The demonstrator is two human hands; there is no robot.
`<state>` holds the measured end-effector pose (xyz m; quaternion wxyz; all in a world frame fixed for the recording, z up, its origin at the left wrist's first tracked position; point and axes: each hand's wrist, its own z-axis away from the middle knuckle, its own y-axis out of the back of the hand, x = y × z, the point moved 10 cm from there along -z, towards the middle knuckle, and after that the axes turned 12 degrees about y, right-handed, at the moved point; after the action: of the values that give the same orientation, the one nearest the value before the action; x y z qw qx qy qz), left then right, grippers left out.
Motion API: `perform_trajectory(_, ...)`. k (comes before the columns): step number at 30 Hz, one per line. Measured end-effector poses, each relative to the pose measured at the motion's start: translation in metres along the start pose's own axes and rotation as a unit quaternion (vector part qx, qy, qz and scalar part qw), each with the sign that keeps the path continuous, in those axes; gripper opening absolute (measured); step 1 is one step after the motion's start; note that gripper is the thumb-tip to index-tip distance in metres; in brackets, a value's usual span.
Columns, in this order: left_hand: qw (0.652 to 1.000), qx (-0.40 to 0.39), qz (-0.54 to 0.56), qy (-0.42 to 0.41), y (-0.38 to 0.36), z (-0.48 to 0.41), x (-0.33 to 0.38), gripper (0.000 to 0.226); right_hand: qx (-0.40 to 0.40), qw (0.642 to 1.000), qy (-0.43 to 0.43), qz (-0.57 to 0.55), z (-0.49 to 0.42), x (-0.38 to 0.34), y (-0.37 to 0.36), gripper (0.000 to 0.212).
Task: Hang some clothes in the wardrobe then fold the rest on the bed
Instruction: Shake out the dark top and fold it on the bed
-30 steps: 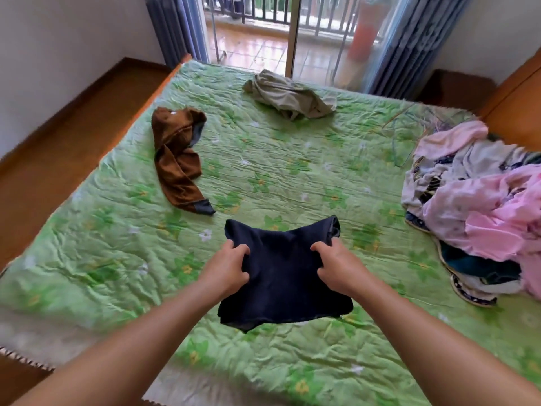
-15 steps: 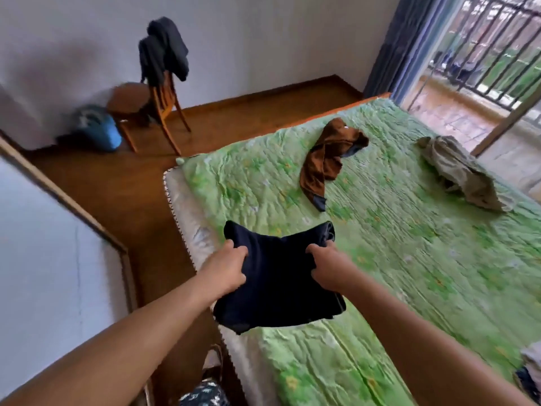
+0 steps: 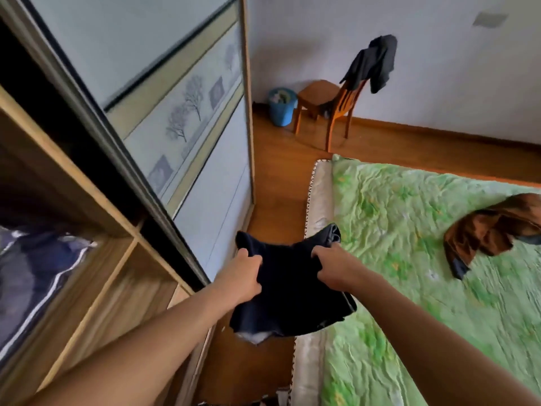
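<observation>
Wooden flooring (image 3: 278, 183) runs between a wardrobe (image 3: 96, 218) on the left and a bed (image 3: 409, 218) on the right, with a pale wall behind. Seen from head height, two bare forearms reach forward from the bottom edge and draw closer together towards the middle of the view. The left hand (image 3: 244, 273) and right hand (image 3: 333, 268) are turned backs upward, side by side but apart, and each takes one side of a folded navy garment (image 3: 289, 300). The grip of each hand is closed, fingers and thumb curled and bunching the cloth. The garment is held level in the air, off any surface, above the strip of floor between wardrobe and bed, and its right part hangs over the mattress edge. A pale scrap shows at its lower hem. The wardrobe's sliding door (image 3: 187, 112), pale with printed trees, is pushed back, showing wooden shelves, and blue-and-white striped bedding (image 3: 35, 273) lies in one compartment. On the green flowered bedcover a crumpled brown garment (image 3: 491, 230) lies well to the right of the hands. Against the far wall stands a wooden chair (image 3: 336, 106) with dark clothing (image 3: 371, 63) draped over its back, and a blue bin (image 3: 281, 108) sits just beside it.
</observation>
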<state>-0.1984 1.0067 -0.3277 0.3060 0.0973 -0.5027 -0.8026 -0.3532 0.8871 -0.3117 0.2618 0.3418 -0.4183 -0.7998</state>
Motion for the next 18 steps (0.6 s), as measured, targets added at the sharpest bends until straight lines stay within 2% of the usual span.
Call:
perform_trajectory(5, 0.998, 0.006, 0.009, 0.065, 0.012, 0.043, -0.068, 0.048, -0.018, 0.997, 0.066, 0.045, -0.007, -0.082, -0.009, 0.039)
perform_trajectory(10, 0.996, 0.007, 0.029, 0.080, 0.041, 0.099, -0.100, 0.056, -0.049, 0.990, 0.115, 0.062, 0.016, -0.150, 0.007, 0.029)
perform_trajectory(14, 0.996, 0.012, 0.041, 0.078, 0.083, 0.148, -0.112, 0.054, -0.061, 0.984, 0.149, 0.078, 0.042, -0.201, 0.040, 0.025)
perform_trajectory(18, 0.995, 0.031, 0.005, 0.091, 0.145, 0.197, -0.127, 0.044, -0.067, 0.975, 0.193, 0.086, 0.071, -0.256, 0.093, 0.023)
